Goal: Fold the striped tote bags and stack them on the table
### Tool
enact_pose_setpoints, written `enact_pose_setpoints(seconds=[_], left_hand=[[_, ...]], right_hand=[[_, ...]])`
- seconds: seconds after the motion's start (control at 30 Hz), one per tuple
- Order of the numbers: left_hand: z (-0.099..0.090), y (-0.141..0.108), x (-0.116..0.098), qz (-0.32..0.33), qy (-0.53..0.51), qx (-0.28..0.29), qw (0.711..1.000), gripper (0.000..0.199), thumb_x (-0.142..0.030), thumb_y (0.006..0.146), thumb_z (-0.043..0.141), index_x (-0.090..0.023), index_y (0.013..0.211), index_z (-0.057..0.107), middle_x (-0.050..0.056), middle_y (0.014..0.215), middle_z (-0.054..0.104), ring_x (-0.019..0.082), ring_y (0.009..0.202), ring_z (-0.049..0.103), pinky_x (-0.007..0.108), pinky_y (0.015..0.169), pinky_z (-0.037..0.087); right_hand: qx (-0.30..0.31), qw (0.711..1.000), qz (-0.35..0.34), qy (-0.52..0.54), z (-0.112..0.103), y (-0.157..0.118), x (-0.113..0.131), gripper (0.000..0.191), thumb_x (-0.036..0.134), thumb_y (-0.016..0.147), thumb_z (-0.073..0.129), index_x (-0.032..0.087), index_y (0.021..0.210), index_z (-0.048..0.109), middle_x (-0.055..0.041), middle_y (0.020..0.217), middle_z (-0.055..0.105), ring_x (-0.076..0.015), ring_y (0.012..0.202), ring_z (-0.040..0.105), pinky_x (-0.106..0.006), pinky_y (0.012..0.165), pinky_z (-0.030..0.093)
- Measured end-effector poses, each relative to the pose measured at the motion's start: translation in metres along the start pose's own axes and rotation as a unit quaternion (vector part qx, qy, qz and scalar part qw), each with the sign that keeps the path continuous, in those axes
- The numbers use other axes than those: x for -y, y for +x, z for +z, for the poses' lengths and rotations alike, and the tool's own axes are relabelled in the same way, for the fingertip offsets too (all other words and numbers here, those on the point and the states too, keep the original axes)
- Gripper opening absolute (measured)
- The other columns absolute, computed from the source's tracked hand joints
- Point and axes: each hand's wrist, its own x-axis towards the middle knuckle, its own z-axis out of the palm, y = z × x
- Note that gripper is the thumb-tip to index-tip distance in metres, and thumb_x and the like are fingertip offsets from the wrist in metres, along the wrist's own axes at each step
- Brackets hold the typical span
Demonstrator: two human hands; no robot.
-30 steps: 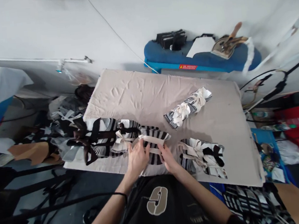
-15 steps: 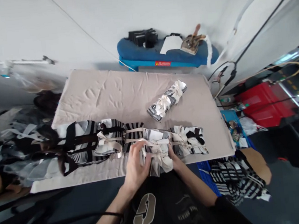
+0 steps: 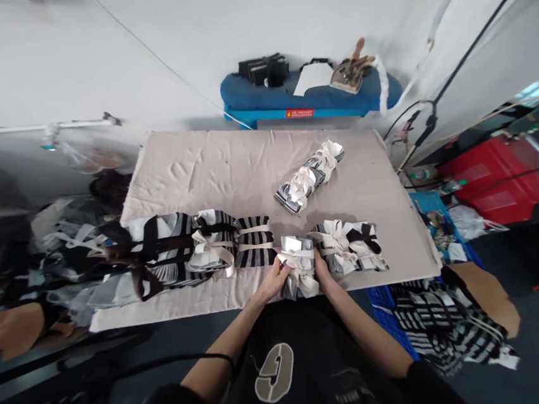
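Between both hands is a bundle of fabric pieces tied with cream strips, at the front edge of the cloth-covered table. My left hand grips its left side, fingers closed round it. On the right side my right hand presses against it, its fingers partly hidden behind the fabric. Just right of it lies another tied bundle with black and cream strips. To the left are a black-and-white striped bundle and more tied bundles.
Farther back on the table rests a long tied bundle. Behind stands a blue pressing board carrying an iron. A blue crate with striped fabric is at lower right. Loose fabric is heaped at left.
My left hand has moved from the top of the bundle down to its left side. The held bundle now sits apart from the striped one on its left. The camera view has shifted slightly.
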Motion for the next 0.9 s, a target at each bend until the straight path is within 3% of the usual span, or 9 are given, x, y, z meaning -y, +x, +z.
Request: enact_pose_setpoints(seconds=[0.07,0.2,0.27,0.33,0.43,0.57,0.67,0.77,0.9], left_hand=[[-0.018,0.006,0.007,0.002,0.034,-0.012,0.999,0.041,-0.034,0.097,0.051,-0.022,0.136,0.060,0.006,0.129,0.073,0.022,0.125,0.066,0.038,0.111,0.050],[-0.071,0.019,0.010,-0.042,0.136,-0.227,0.963,0.040,-0.023,0.096,0.045,-0.017,0.131,0.063,0.016,0.137,0.067,0.026,0.130,0.063,0.041,0.113,0.047],[-0.088,0.030,0.008,-0.104,0.185,-0.269,0.939,0.049,-0.022,0.095,0.045,-0.010,0.142,0.053,0.023,0.139,0.064,0.031,0.134,0.060,0.044,0.113,0.046],[-0.091,0.041,0.005,-0.156,0.202,-0.252,0.933,0.060,-0.023,0.093,0.049,-0.002,0.149,0.042,0.031,0.134,0.065,0.037,0.130,0.063,0.047,0.109,0.048],[-0.079,0.051,-0.002,-0.182,0.189,-0.239,0.935,0.068,-0.026,0.092,0.052,0.005,0.150,0.033,0.036,0.123,0.068,0.040,0.121,0.068,0.048,0.102,0.050],[-0.060,0.050,-0.012,-0.153,0.173,-0.232,0.945,0.060,-0.031,0.094,0.053,-0.009,0.149,0.038,0.026,0.128,0.070,0.035,0.127,0.065,0.046,0.107,0.046],[-0.056,0.052,-0.012,-0.092,0.080,-0.251,0.960,0.050,-0.026,0.093,0.055,-0.020,0.142,0.046,0.016,0.137,0.067,0.027,0.136,0.058,0.041,0.116,0.039],[-0.063,0.065,-0.003,-0.086,-0.034,-0.272,0.958,0.046,-0.024,0.091,0.058,-0.018,0.136,0.050,0.017,0.140,0.064,0.026,0.138,0.055,0.039,0.116,0.039],[-0.081,0.083,0.011,-0.102,-0.102,-0.232,0.962,0.055,-0.030,0.079,0.075,-0.016,0.129,0.055,0.020,0.135,0.066,0.033,0.137,0.055,0.043,0.112,0.043]], right_hand=[[-0.034,0.999,-0.009,-0.024,0.002,0.009,-0.003,0.031,0.051,0.082,0.063,0.021,0.083,0.072,-0.0072,0.089,0.079,-0.0283,0.115,0.069,-0.042,0.102,0.055],[-0.067,0.996,-0.039,-0.050,0.008,0.008,-0.001,0.033,0.048,0.084,0.060,0.022,0.100,0.073,-0.0061,0.122,0.076,-0.0232,0.135,0.057,-0.037,0.118,0.040],[-0.063,0.994,-0.059,-0.063,0.007,0.001,0.001,0.040,0.049,0.084,0.063,0.023,0.113,0.071,-0.0051,0.137,0.069,-0.0224,0.141,0.053,-0.037,0.122,0.035],[-0.046,0.991,-0.083,-0.090,0.005,-0.007,0.003,0.052,0.051,0.080,0.071,0.024,0.124,0.068,-0.0059,0.145,0.064,-0.0241,0.144,0.050,-0.038,0.123,0.034],[-0.015,0.987,-0.094,-0.132,0.001,-0.015,0.005,0.072,0.051,0.070,0.083,0.023,0.133,0.063,-0.0096,0.144,0.064,-0.0292,0.141,0.054,-0.041,0.122,0.036],[0.023,0.990,-0.075,-0.115,-0.005,-0.015,0.005,0.069,0.053,0.072,0.083,0.023,0.130,0.065,-0.0098,0.131,0.072,-0.0306,0.125,0.065,-0.044,0.116,0.045],[0.040,0.991,-0.087,-0.096,-0.008,-0.014,0.003,0.060,0.055,0.076,0.079,0.024,0.127,0.067,-0.0079,0.127,0.074,-0.0293,0.122,0.067,-0.040,0.111,0.049],[0.045,0.990,-0.092,-0.097,-0.008,-0.013,0.002,0.064,0.057,0.076,0.078,0.024,0.129,0.066,-0.0080,0.130,0.073,-0.0298,0.124,0.066,-0.041,0.111,0.050],[0.051,0.990,-0.082,-0.105,-0.006,-0.016,0.005,0.072,0.062,0.073,0.078,0.023,0.132,0.065,-0.0095,0.133,0.071,-0.0315,0.125,0.066,-0.042,0.111,0.050]])
